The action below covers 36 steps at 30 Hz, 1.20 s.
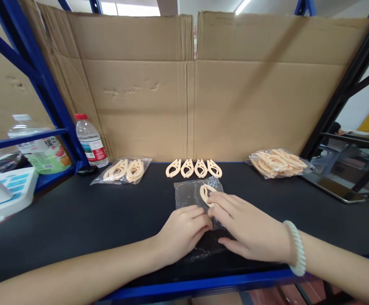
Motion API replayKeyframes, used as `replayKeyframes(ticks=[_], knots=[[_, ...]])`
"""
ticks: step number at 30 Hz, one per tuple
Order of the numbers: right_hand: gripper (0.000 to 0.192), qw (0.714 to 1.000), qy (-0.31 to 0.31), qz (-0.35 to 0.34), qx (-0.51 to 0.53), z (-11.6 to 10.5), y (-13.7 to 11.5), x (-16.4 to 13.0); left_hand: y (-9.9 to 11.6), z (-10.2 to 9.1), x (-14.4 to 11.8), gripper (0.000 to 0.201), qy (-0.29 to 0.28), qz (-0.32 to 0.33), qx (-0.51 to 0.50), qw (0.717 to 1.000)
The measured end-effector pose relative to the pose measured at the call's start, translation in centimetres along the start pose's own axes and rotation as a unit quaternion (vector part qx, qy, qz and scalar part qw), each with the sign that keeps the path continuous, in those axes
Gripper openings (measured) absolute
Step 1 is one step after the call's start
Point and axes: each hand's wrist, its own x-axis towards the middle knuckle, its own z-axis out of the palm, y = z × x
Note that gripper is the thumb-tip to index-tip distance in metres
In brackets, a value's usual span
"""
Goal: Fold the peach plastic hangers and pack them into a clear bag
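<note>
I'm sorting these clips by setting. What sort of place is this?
Probably a packing station in a small warehouse or workshop: blue metal shelving, a cardboard backdrop, and both hands at a clear bag beside loose clips.

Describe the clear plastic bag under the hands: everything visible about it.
The clear, crinkled plastic bag lies flat on the black tabletop, centred near the front edge. One peach plastic clip shows at its far end. The left hand and right hand press on its near part, covering it.
</note>
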Motion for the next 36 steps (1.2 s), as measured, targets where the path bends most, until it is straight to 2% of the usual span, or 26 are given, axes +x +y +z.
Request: replayKeyframes(ticks=[2,4,8,11,13,15,17,19,21,23,24,27,29,33,36], knots=[[0.034,0.999,-0.019,0.032,0.020,0.5,0.4,0.0,-0.2,-0.2,0.1,0.019,-0.013,0.013,0.005,1.000],[0.027,0.998,-0.040,0.050,0.012,1.3,0.9,0.1,-0.4,-0.5,0.2,0.019,-0.022,0.024,0.008,0.999],[0.010,0.995,-0.046,0.068,-0.062,2.9,1.2,0.5,-0.7,-0.6,0.2,0.018,-0.028,0.028,-0.002,0.999],[0.012,0.991,-0.045,0.063,-0.106,3.2,1.0,0.9,-0.7,-0.5,0.2,0.020,-0.025,0.031,0.000,0.999],[0.011,0.995,-0.045,0.056,-0.070,2.4,1.2,1.1,-0.7,-0.5,0.2,0.020,-0.023,0.028,0.005,0.999],[0.017,0.998,-0.041,0.023,0.032,1.1,1.9,1.3,-0.7,-0.5,0.1,0.019,-0.022,0.026,0.008,0.999],[0.035,0.986,-0.032,-0.038,0.157,0.0,3.5,1.8,-0.7,-0.5,0.1,0.019,-0.020,0.028,0.007,0.999],[0.026,0.978,-0.001,-0.053,0.204,-0.3,5.9,2.5,-0.7,-0.6,0.1,0.020,-0.018,0.033,0.005,0.999],[0.024,0.994,0.013,0.019,0.106,0.6,9.0,3.5,-0.7,-0.6,0.2,0.020,-0.016,0.038,0.004,0.999],[0.037,0.990,-0.058,0.107,-0.071,2.4,12.2,4.6,-0.7,-0.6,0.2,0.021,-0.013,0.040,0.003,0.999],[0.044,0.985,-0.078,0.120,-0.094,3.4,13.6,5.0,-0.7,-0.6,0.2,0.021,-0.011,0.040,0.004,0.999],[0.056,0.977,-0.122,0.136,-0.110,6.0,16.9,6.1,-0.6,-0.7,0.2,0.021,-0.010,0.038,0.007,0.999],[0.057,0.972,-0.142,0.149,-0.114,6.9,18.3,6.5,-0.6,-0.7,0.2,0.020,-0.014,0.037,0.006,0.999],[0.042,0.964,-0.167,0.172,-0.112,6.8,19.9,6.4,-0.7,-0.7,0.0,0.019,-0.020,0.032,0.009,0.999],[0.035,0.957,-0.196,0.196,-0.087,6.0,20.7,5.2,-0.8,-0.7,-0.1,0.019,-0.020,0.035,0.006,0.999]])
